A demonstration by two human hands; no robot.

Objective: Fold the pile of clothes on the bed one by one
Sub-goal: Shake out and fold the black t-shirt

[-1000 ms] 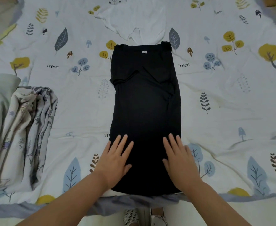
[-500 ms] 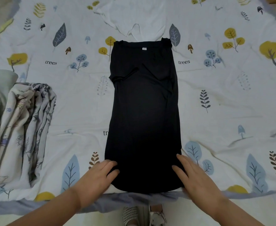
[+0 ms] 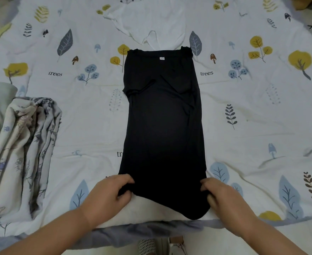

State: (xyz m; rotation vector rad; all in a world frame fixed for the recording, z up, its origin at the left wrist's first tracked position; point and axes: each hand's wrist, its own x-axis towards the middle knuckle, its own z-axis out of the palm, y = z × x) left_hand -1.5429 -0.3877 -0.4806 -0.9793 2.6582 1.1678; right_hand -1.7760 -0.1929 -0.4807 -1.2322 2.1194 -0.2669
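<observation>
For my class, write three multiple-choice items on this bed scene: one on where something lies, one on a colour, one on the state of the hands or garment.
1. Where does the patterned pile of clothes lie relative to the black shirt?
A. To its left
B. To its right
C. On top of it

2. What colour is the garment lying beyond the black shirt's collar?
A. Red
B. White
C. Green

3. What are the left hand and right hand doing?
A. Resting flat on the bedsheet, clear of the shirt
B. Holding the shirt in the air
C. Gripping the shirt's bottom corners

Answers: 1 A, the pile sits at the left edge of the view. 2 B, white fabric shows above the collar. 3 C, the fingers of both hands curl around the hem corners.
</observation>
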